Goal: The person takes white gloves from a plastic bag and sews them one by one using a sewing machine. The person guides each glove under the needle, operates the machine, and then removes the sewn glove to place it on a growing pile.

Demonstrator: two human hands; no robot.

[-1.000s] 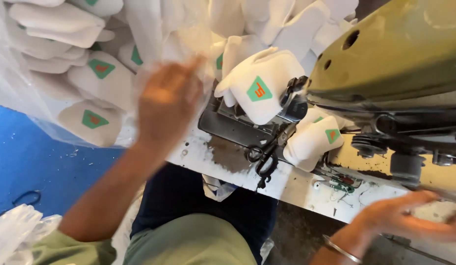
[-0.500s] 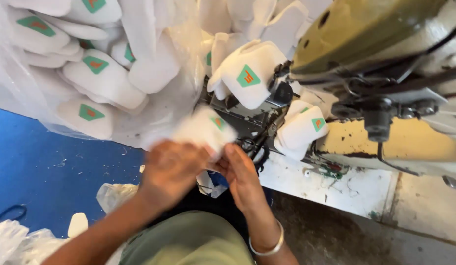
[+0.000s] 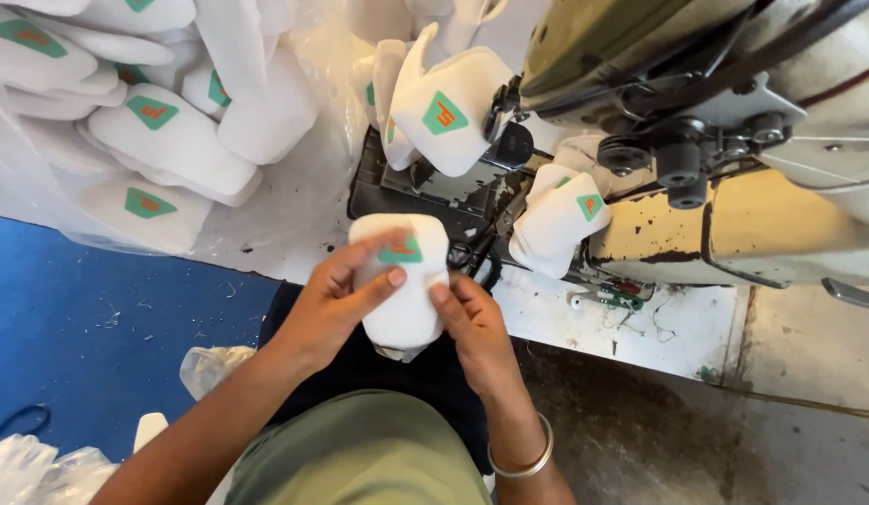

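While the left hand (image 3: 327, 304) and right hand (image 3: 472, 323) both grip one soft white padded piece with a green patch (image 3: 402, 290) just in front of the old sewing machine (image 3: 733, 215), the piece looks (I think) ready to be turned and lined up.

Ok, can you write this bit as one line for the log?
left hand: holds white padded piece | right hand: holds same piece | piece: above lap, before sewing machine | bag of pieces: left
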